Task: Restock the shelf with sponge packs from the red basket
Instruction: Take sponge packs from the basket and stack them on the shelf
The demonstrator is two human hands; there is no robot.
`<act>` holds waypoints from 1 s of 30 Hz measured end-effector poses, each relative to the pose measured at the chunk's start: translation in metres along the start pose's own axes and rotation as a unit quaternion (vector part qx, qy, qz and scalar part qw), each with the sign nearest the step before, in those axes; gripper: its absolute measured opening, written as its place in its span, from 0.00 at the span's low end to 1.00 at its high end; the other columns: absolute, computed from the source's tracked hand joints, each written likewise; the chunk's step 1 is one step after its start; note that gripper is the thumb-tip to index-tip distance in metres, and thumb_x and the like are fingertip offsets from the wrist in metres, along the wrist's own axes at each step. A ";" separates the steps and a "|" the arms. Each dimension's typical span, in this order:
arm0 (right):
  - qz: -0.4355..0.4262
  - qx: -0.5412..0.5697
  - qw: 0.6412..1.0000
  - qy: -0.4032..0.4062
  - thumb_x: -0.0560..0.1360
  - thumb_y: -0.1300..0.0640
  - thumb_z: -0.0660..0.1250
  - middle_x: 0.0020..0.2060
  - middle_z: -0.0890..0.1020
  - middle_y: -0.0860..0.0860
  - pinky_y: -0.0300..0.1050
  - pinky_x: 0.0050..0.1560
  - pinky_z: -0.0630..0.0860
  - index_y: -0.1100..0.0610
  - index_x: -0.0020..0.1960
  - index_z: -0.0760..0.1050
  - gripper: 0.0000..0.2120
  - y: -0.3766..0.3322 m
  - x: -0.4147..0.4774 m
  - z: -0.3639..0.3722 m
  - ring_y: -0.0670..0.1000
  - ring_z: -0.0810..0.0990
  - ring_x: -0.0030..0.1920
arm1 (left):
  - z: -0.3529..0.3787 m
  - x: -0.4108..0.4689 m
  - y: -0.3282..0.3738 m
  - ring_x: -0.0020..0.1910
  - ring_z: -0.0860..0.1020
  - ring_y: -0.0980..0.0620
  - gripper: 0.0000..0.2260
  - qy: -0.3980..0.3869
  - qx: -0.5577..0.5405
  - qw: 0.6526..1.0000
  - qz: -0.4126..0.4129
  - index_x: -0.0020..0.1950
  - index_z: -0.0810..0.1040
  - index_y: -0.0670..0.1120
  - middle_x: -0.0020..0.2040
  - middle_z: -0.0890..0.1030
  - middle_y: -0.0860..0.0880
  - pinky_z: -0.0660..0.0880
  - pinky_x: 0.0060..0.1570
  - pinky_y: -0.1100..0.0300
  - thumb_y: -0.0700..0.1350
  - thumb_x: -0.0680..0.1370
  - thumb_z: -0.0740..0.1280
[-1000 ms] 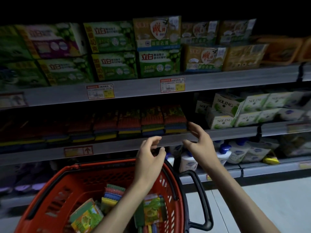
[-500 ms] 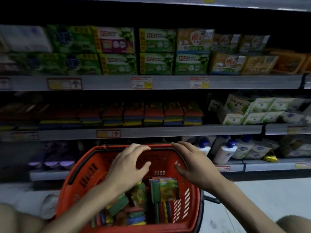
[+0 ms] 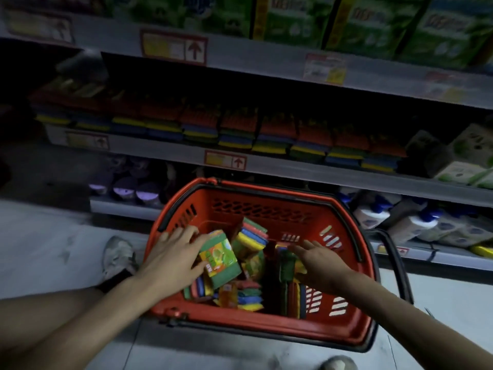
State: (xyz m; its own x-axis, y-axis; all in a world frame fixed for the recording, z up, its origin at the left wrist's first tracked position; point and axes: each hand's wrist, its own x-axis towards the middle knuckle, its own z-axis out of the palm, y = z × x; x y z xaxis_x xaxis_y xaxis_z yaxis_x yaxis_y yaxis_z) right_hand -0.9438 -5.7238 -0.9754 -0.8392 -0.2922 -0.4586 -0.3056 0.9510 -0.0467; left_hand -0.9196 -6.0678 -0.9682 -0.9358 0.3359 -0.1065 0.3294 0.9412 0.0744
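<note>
Head view: both my hands were at the shelf [image 3: 320,174] edge a second ago and are now down in the red basket [image 3: 266,197], so I judge the next pick is starting. My left hand [image 3: 173,252] lies spread against a green-labelled sponge pack [image 3: 221,259] at the basket's left side, not yet closed round it. My right hand [image 3: 320,263] hovers flat over the basket's right side, holding nothing. The pack sits tilted, label up, atop the heap.

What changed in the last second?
Both hands came down from the front edge of the sponge shelf into the red basket. The left hand now lies on a green-labelled sponge pack, thumb at its lower edge; the right hand reaches, fingers straight, over the upright packs. Nothing lifted yet. Basket and shelved sponge packs unchanged.
</note>
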 end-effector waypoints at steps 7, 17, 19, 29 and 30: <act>0.041 0.156 0.985 0.062 0.73 0.54 0.72 0.69 0.69 0.57 0.55 0.65 0.73 0.54 0.79 0.61 0.37 -0.063 0.079 0.010 0.63 0.69 0.69 | 0.016 -0.011 -0.019 0.53 0.81 0.43 0.20 0.030 0.015 0.999 0.031 0.62 0.82 0.50 0.56 0.80 0.47 0.79 0.52 0.48 0.53 0.71 0.75; -0.024 0.118 0.986 -0.114 0.76 0.35 0.68 0.45 0.82 0.51 0.43 0.40 0.73 0.54 0.56 0.81 0.23 -0.104 0.071 0.046 0.53 0.81 0.46 | 0.032 -0.015 -0.029 0.52 0.80 0.48 0.13 0.095 -0.028 0.994 0.044 0.54 0.85 0.52 0.50 0.82 0.52 0.68 0.58 0.50 0.52 0.75 0.64; -0.020 0.108 0.985 -0.132 0.78 0.37 0.68 0.50 0.85 0.53 0.44 0.45 0.76 0.53 0.59 0.81 0.21 -0.095 0.066 0.053 0.56 0.84 0.50 | 0.032 -0.016 -0.027 0.53 0.79 0.48 0.12 0.098 -0.032 0.994 0.039 0.55 0.85 0.52 0.51 0.82 0.52 0.68 0.60 0.51 0.52 0.77 0.66; 0.010 0.172 0.975 -0.138 0.72 0.45 0.77 0.58 0.83 0.52 0.47 0.56 0.79 0.54 0.66 0.79 0.26 -0.096 0.071 0.061 0.54 0.82 0.57 | 0.030 -0.013 -0.027 0.52 0.79 0.51 0.19 0.108 -0.074 0.991 -0.006 0.53 0.86 0.56 0.50 0.83 0.57 0.65 0.59 0.56 0.34 0.71 0.71; 0.005 0.163 0.975 -0.150 0.71 0.48 0.79 0.62 0.82 0.53 0.46 0.59 0.78 0.54 0.69 0.76 0.29 -0.101 0.072 0.064 0.55 0.81 0.61 | 0.030 -0.012 -0.027 0.52 0.79 0.51 0.18 0.110 -0.074 0.991 -0.004 0.53 0.86 0.55 0.50 0.83 0.57 0.65 0.60 0.56 0.35 0.71 0.71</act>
State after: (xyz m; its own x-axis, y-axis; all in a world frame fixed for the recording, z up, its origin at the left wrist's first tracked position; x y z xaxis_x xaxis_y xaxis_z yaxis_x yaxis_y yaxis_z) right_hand -0.9445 -5.8345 -1.0608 -0.6575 -0.2858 -0.6971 -0.0969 0.9497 -0.2979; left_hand -0.9132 -6.0962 -0.9982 -0.9487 0.2969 0.1091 0.3143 0.9233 0.2207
